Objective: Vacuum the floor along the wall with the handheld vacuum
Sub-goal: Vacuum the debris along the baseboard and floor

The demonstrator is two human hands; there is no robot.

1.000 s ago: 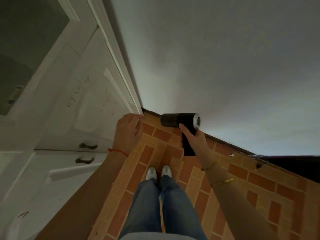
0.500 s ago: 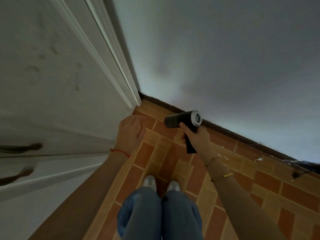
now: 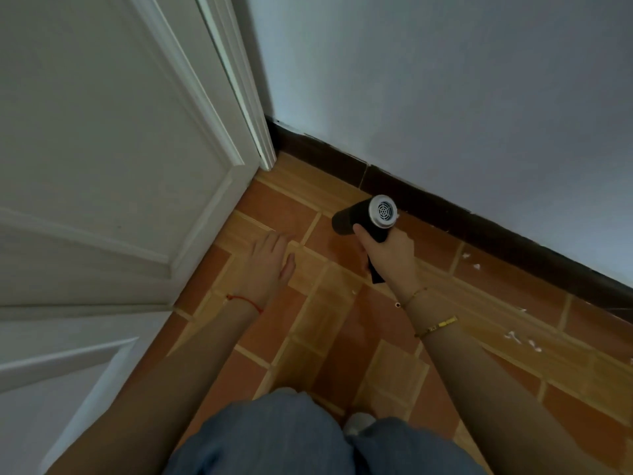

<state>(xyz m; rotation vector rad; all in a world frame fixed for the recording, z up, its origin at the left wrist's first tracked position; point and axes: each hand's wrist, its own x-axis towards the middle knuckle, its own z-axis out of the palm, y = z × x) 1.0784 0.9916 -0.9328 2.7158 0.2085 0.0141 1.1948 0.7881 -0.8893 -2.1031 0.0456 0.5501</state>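
Observation:
A black handheld vacuum with a silver grilled rear end hangs just above the tiled floor, close to the dark baseboard of the pale wall. My right hand is shut on its handle; the barrel points left toward the corner. My left hand hovers low over the tiles with fingers apart, holding nothing. White crumbs lie on the tiles to the right along the baseboard.
A white panelled cabinet door fills the left side and meets the wall at the corner. My knees in blue jeans and one pale shoe are at the bottom edge.
The view has dropped closer to the floor and the corner. The vacuum has tilted so that its grilled rear faces me. My left hand has come off the cabinet edge down toward the tiles.

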